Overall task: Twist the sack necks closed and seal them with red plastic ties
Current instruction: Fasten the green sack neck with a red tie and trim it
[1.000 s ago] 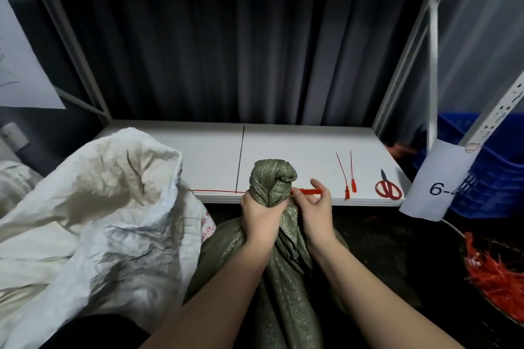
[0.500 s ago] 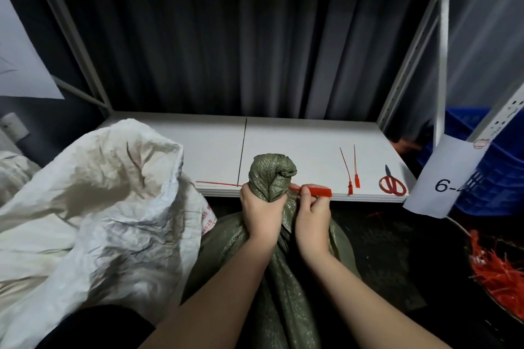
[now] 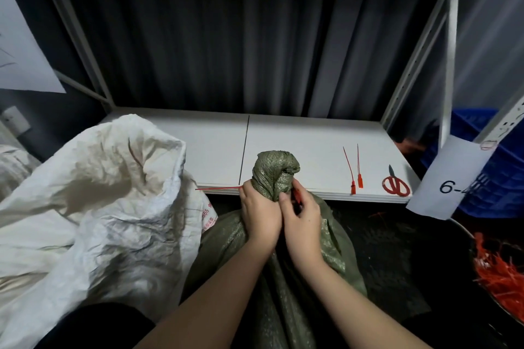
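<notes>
Green woven sack stands against white shelf front edge. Left hand fingers clench twisted neck; right hand pinches red plastic tie beside it. White sack crowds left.

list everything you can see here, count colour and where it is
green woven sack: 1, olive green, centre, neck twisted and bunched above the hands
red plastic tie: 1, red, at the sack neck, tail sticking out left
spare ties: 2, red, on the shelf right of the sack
scissors: 1, red handles, shelf's right front corner
shelf board: 1, white, behind the sack
white sack: 1, off-white, crumpled, left
paper label: 1, white, reads "6-", clipped at right
crate: 1, blue, far right
tie pile: many, red, lower right
curtain: 1, dark grey, back
left hand: grips the sack neck
right hand: pinches the tie's head end
</notes>
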### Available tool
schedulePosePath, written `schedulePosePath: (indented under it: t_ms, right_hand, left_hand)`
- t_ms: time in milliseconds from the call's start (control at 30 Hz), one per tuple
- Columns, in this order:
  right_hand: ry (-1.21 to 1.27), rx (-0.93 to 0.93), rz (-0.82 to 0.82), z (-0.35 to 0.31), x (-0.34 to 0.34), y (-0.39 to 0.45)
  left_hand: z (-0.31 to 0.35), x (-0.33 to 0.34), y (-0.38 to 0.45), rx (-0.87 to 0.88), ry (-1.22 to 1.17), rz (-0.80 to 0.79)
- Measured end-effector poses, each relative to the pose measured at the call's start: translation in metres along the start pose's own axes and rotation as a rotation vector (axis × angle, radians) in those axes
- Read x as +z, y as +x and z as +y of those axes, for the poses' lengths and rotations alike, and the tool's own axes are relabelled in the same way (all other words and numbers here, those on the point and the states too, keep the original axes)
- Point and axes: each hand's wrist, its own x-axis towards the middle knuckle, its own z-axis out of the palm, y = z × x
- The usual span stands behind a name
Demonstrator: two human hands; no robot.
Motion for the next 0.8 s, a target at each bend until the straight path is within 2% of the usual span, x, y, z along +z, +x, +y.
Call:
schedulePosePath:
  t_ms: [133, 367, 433, 533, 600, 800]
  right_hand:
    - [0.055, 0.040, 0.004, 0.008, 0.004, 0.004]
    - [0.121, 0.141, 0.078, 0.016, 0.004, 0.020]
    - [0.071, 0.133, 0.106, 0.015, 0.007, 0.019]
    - [0.021, 0.115, 0.152, 0.015, 0.016, 0.014]
    - [-0.008, 0.092, 0.170, 0.014, 0.021, 0.011]
    - [0.074, 0.095, 0.100, 0.007, 0.018, 0.010]
  left_hand:
    - [-0.003, -0.012, -0.001, 0.061, 0.023, -0.135]
    - [-0.001, -0.041, -0.014, 0.250, 0.247, -0.428]
    - [0.002, -0.044, -0.017, 0.313, 0.297, -0.414]
    - [0.001, -0.047, -0.019, 0.404, 0.398, -0.311]
    - [0.000, -0.047, -0.020, 0.433, 0.445, -0.312]
    - [-0.006, -0.044, -0.016, 0.337, 0.423, -0.253]
